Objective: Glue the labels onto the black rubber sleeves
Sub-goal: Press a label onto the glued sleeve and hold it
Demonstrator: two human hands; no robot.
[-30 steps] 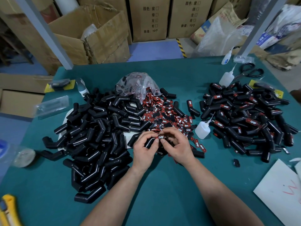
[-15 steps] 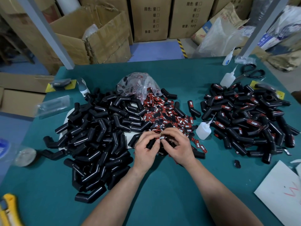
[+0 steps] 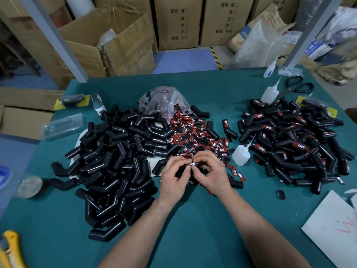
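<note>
My left hand [image 3: 173,179] and my right hand [image 3: 211,174] meet at the table's middle, fingers curled round one black rubber sleeve with a red-and-black TAPER label [image 3: 192,163] on top, pinched between both thumbs. Most of that sleeve is hidden by my fingers. A large heap of bare black sleeves [image 3: 116,161] lies to the left. A heap of labelled sleeves [image 3: 293,140] lies to the right. Loose labels [image 3: 197,136] spill from a clear bag [image 3: 164,101] just beyond my hands. A small glue bottle [image 3: 241,154] stands right of my right hand.
Two more glue bottles [image 3: 269,93] and black scissors [image 3: 298,86] sit at the far right. A white sheet [image 3: 332,227] lies at the near right, a yellow knife [image 3: 8,248] at the near left, a tape roll [image 3: 31,185] at the left edge. Cardboard boxes stand behind the green table [image 3: 193,238].
Both hands stay in the same spot on the sleeve; the fingers have shifted slightly around the label. Nothing else on the table has moved.
</note>
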